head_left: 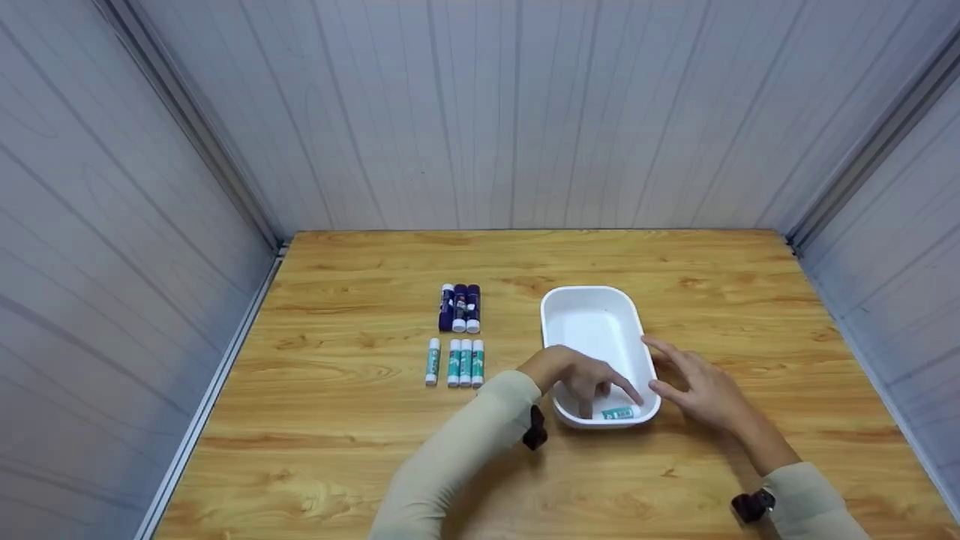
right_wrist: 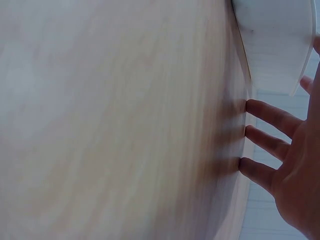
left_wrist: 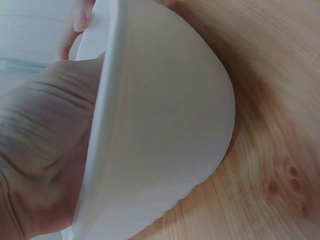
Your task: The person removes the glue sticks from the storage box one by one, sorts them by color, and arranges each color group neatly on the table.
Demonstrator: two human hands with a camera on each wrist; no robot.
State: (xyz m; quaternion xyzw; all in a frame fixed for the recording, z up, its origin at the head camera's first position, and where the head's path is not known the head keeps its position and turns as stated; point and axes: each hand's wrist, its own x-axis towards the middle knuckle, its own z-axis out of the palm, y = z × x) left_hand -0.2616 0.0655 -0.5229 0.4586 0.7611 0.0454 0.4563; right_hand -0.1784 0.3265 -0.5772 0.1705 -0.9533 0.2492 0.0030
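Note:
A white plastic basin (head_left: 598, 322) stands on the wooden table, right of centre. My left hand (head_left: 589, 375) reaches over its left rim, index finger stretched toward the white end of a teal-and-white glue stick (head_left: 619, 413). That stick lies crosswise on the basin floor at the near end; the left wrist view hides it behind the basin wall. At the basin's right side is my right hand (head_left: 703, 386), its fingers spread, thumb and index finger at the rim. The right wrist view shows its other fingertips (right_wrist: 248, 106) on the tabletop.
Left of the basin lie several teal glue sticks (head_left: 466, 363) side by side, with one teal glue stick (head_left: 433, 361) set apart on their left. Behind them are three dark purple glue sticks (head_left: 460, 307). Pale panels (head_left: 480, 112) enclose the table's back and sides.

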